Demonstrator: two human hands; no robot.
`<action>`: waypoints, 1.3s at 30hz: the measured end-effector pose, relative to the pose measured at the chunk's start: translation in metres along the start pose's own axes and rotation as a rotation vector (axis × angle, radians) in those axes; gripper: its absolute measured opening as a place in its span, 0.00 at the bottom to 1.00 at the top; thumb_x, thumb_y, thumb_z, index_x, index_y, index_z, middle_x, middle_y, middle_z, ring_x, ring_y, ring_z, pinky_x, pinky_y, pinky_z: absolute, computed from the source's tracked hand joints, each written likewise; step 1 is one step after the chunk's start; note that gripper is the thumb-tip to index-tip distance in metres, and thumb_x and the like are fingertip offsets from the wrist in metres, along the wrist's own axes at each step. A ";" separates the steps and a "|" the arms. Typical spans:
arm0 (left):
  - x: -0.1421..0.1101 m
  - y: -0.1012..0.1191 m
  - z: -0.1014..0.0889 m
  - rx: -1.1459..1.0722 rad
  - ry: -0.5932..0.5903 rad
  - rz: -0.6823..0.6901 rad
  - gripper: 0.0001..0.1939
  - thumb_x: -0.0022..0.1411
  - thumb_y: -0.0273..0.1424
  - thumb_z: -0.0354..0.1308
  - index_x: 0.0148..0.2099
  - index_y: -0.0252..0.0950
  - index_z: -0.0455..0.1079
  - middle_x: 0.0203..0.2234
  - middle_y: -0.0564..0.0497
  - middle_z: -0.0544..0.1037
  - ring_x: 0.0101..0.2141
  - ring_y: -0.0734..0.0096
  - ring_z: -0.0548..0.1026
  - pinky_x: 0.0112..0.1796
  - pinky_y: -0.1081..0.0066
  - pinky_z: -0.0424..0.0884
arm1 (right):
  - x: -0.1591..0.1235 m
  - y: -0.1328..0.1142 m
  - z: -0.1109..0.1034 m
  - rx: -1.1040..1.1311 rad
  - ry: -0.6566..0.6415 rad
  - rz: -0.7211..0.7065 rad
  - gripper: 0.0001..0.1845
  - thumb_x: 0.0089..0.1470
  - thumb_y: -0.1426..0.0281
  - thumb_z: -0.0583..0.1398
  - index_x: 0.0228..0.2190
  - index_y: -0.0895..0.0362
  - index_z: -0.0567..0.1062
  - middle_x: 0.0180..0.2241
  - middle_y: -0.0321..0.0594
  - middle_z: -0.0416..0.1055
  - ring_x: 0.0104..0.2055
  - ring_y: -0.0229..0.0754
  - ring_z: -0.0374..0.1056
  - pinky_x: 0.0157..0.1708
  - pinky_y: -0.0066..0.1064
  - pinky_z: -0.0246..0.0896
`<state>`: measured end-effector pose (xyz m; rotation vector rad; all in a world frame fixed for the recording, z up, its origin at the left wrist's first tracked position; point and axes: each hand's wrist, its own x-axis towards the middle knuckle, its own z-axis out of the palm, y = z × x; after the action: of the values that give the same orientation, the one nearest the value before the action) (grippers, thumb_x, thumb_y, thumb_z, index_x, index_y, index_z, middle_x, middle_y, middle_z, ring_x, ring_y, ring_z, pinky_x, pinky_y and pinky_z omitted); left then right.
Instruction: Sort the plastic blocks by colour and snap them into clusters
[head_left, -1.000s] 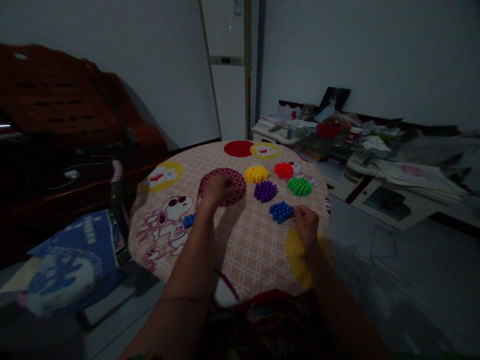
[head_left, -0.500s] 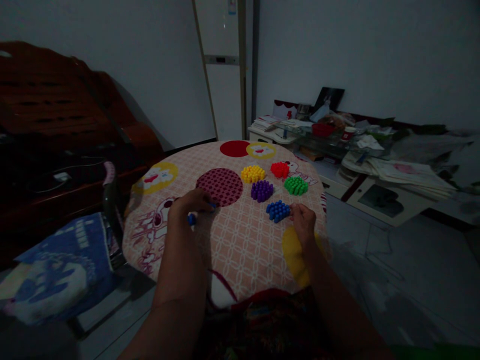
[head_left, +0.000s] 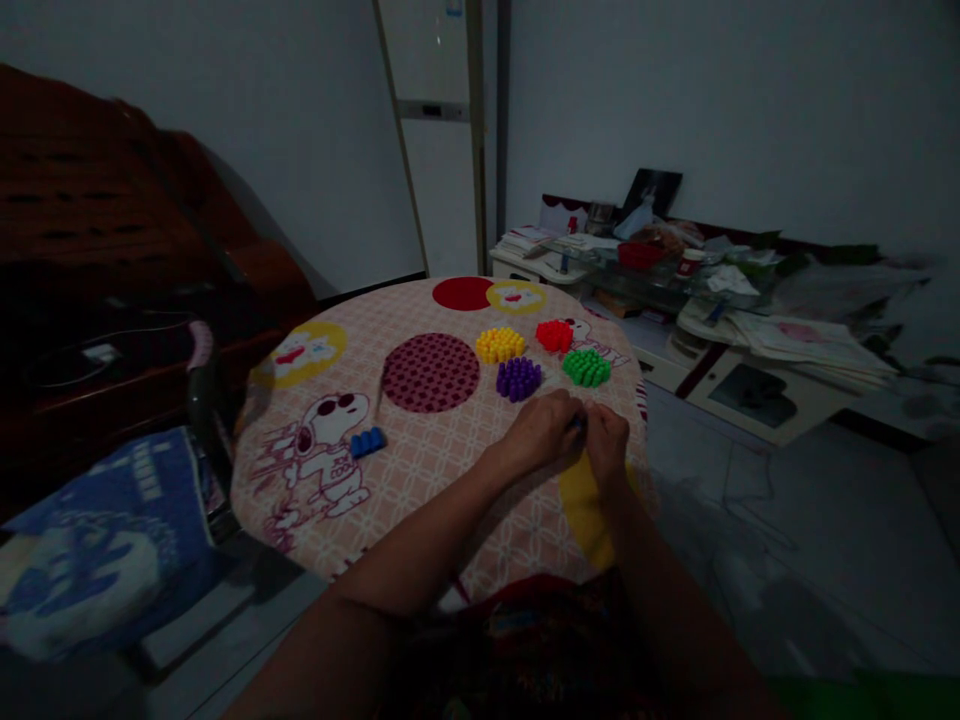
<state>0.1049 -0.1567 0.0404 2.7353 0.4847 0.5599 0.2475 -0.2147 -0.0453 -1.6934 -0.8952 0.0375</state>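
My left hand and my right hand meet over the right part of the table, fingers closed in pinches. Between their fingertips shows a small bit of blue pegs; the hands cover the rest. Just beyond them stand tight clusters of upright pegs: purple pegs, green pegs, yellow pegs and red pegs. Apart from these, a short row of blue pieces lies at the left, beside the printed cartoon dog.
A patterned cloth covers the round table. On the left are a chair with a blue cushion and a wooden bench. A cluttered low cabinet stands behind on the right.
My left hand has moved right, from the blue pieces at the left to my right hand. The blue cluster, seen before beside my right hand, is now mostly hidden. The view has shifted slightly.
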 end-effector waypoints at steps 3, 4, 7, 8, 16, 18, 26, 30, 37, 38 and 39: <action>-0.001 0.002 0.010 0.051 -0.036 -0.039 0.11 0.64 0.27 0.53 0.45 0.32 0.74 0.38 0.40 0.78 0.39 0.59 0.76 0.40 0.65 0.71 | -0.001 0.001 0.000 0.023 0.004 0.018 0.22 0.59 0.55 0.52 0.20 0.55 0.70 0.20 0.35 0.65 0.25 0.38 0.57 0.27 0.30 0.50; -0.001 0.002 0.011 0.057 -0.048 -0.049 0.11 0.64 0.27 0.53 0.46 0.32 0.73 0.38 0.40 0.77 0.39 0.59 0.76 0.40 0.65 0.71 | -0.001 0.001 0.000 0.027 -0.001 0.021 0.23 0.59 0.54 0.52 0.20 0.55 0.69 0.20 0.34 0.65 0.25 0.38 0.57 0.27 0.30 0.50; -0.001 0.002 0.014 0.054 -0.065 -0.066 0.13 0.65 0.27 0.52 0.48 0.31 0.73 0.39 0.37 0.77 0.39 0.56 0.76 0.39 0.63 0.72 | -0.002 0.002 0.000 0.019 -0.009 0.015 0.23 0.59 0.54 0.52 0.19 0.55 0.67 0.19 0.33 0.63 0.24 0.37 0.55 0.26 0.30 0.49; -0.001 0.003 0.015 0.050 -0.068 -0.070 0.13 0.66 0.28 0.51 0.48 0.30 0.73 0.39 0.37 0.77 0.39 0.56 0.76 0.39 0.62 0.72 | -0.003 0.002 0.000 0.015 -0.008 0.009 0.23 0.59 0.54 0.52 0.19 0.54 0.66 0.19 0.33 0.62 0.24 0.37 0.55 0.26 0.30 0.49; -0.002 0.000 0.022 0.077 -0.048 -0.083 0.13 0.67 0.32 0.52 0.49 0.32 0.72 0.41 0.39 0.75 0.38 0.57 0.76 0.37 0.63 0.71 | -0.003 0.002 -0.001 0.017 -0.013 0.007 0.24 0.59 0.54 0.53 0.20 0.55 0.68 0.19 0.34 0.65 0.24 0.37 0.58 0.26 0.30 0.51; -0.002 -0.005 0.014 0.083 0.021 -0.088 0.11 0.66 0.34 0.55 0.48 0.34 0.71 0.42 0.41 0.75 0.40 0.59 0.75 0.38 0.65 0.71 | -0.003 0.003 0.000 0.052 -0.030 0.028 0.24 0.59 0.53 0.53 0.22 0.56 0.72 0.21 0.36 0.68 0.25 0.38 0.61 0.27 0.30 0.55; -0.036 -0.063 -0.073 0.244 -0.014 -0.451 0.11 0.63 0.34 0.60 0.46 0.35 0.74 0.39 0.45 0.80 0.42 0.60 0.77 0.42 0.68 0.69 | -0.003 0.002 0.003 0.213 -0.058 0.138 0.27 0.57 0.49 0.55 0.28 0.59 0.78 0.22 0.38 0.73 0.24 0.39 0.68 0.26 0.30 0.62; -0.093 -0.105 -0.102 0.348 -0.185 -0.672 0.18 0.59 0.31 0.63 0.52 0.35 0.73 0.49 0.43 0.80 0.48 0.57 0.76 0.44 0.67 0.70 | -0.003 0.001 0.004 0.215 -0.048 0.142 0.26 0.57 0.49 0.55 0.28 0.58 0.78 0.22 0.38 0.73 0.23 0.39 0.67 0.24 0.29 0.62; -0.166 -0.162 -0.104 0.297 -0.243 -0.920 0.20 0.58 0.29 0.59 0.54 0.34 0.75 0.48 0.41 0.80 0.48 0.52 0.78 0.47 0.62 0.72 | -0.003 0.003 0.005 0.218 -0.059 0.116 0.26 0.57 0.50 0.54 0.27 0.58 0.77 0.23 0.38 0.74 0.23 0.38 0.66 0.25 0.30 0.61; -0.170 -0.166 -0.103 0.296 -0.222 -0.925 0.20 0.58 0.29 0.59 0.53 0.34 0.76 0.47 0.40 0.81 0.47 0.50 0.78 0.46 0.61 0.73 | -0.003 0.003 0.004 0.212 -0.058 0.111 0.25 0.57 0.50 0.54 0.27 0.58 0.77 0.23 0.38 0.74 0.23 0.38 0.66 0.25 0.30 0.61; -0.173 -0.168 -0.102 0.290 -0.196 -0.923 0.19 0.58 0.30 0.59 0.51 0.33 0.76 0.45 0.40 0.81 0.45 0.50 0.79 0.44 0.61 0.73 | -0.004 0.003 0.004 0.207 -0.058 0.108 0.25 0.58 0.50 0.54 0.27 0.58 0.77 0.23 0.38 0.73 0.24 0.38 0.67 0.25 0.30 0.61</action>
<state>-0.1321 -0.0489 0.0141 2.3727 1.7228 -0.0274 0.2447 -0.2139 -0.0503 -1.5518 -0.8132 0.2456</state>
